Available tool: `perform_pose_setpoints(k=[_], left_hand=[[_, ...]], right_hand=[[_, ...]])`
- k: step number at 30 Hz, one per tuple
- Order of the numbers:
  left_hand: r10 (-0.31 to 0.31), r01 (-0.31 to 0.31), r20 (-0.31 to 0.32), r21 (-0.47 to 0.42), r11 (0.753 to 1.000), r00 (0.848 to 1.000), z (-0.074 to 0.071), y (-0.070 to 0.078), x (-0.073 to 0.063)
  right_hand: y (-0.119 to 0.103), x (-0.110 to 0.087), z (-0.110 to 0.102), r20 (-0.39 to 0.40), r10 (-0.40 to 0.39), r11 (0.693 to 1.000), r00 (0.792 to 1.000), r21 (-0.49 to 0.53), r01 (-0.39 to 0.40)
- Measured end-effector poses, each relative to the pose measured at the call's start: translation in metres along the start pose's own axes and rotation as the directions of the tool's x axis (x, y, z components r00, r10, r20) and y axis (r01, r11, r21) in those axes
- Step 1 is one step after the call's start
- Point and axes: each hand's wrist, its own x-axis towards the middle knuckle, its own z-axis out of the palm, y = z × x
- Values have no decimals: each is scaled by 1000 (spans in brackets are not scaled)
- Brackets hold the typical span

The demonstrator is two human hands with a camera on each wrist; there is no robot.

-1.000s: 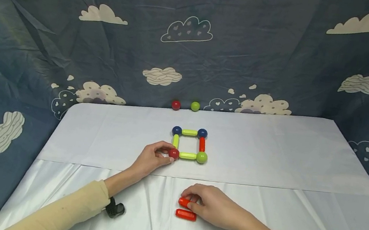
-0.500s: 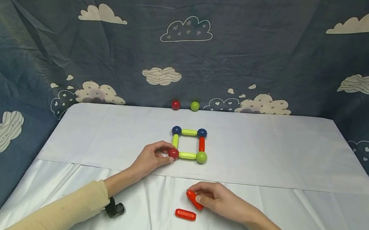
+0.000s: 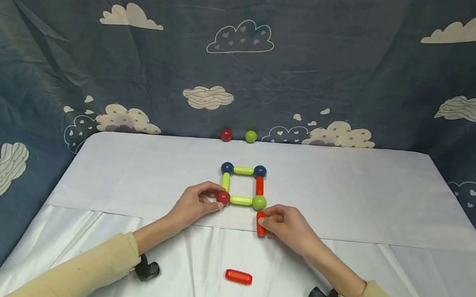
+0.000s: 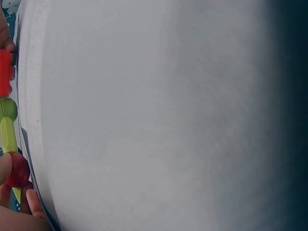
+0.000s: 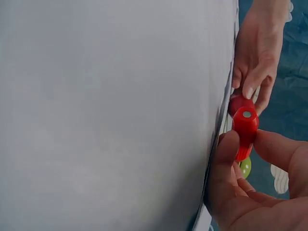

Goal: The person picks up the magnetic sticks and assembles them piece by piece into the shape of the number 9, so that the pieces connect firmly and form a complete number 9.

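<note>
My left hand (image 3: 195, 204) pinches the red ball (image 3: 223, 197) at the near left corner of a square built from rods and balls. Between thumb and fingers, my right hand (image 3: 292, 228) holds a red rod (image 3: 261, 224), one end pointing at the green ball (image 3: 259, 202) of the near right corner. In the left wrist view the rod's end sits very close to that ball; contact is hard to tell. Yellow-green rods (image 3: 241, 200) form three sides and another red rod (image 3: 259, 186) the right side. Two dark blue balls (image 3: 259, 171) mark the far corners.
A loose red rod (image 3: 238, 277) lies on the white cloth nearer to me. At the table's back edge sit a second red ball (image 3: 226, 134) and a second green ball (image 3: 251, 136), before a dark cloud-patterned curtain (image 3: 164, 57).
My right hand has lifted one of the two loose red rods, turned it lengthwise and carried it forward to the green corner ball. The left hand stays on the red ball.
</note>
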Motion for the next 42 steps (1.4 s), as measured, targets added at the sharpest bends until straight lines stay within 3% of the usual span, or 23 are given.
perform_pose_setpoints(k=[9,19,42], left_hand=[[16,-16,0,-5,1000,1000,0,1,1],[13,-13,-8,0,1000,1000,1,2,1],[3,-3,-13,-7,1000,1000,2,-1,2]], right_hand=[[-3,8,1,-34,55,998,998,20,-54],[-5,8,2,-65,48,999,997,-1,-49],[5,14,-6,-5,-10,999,1000,41,10]])
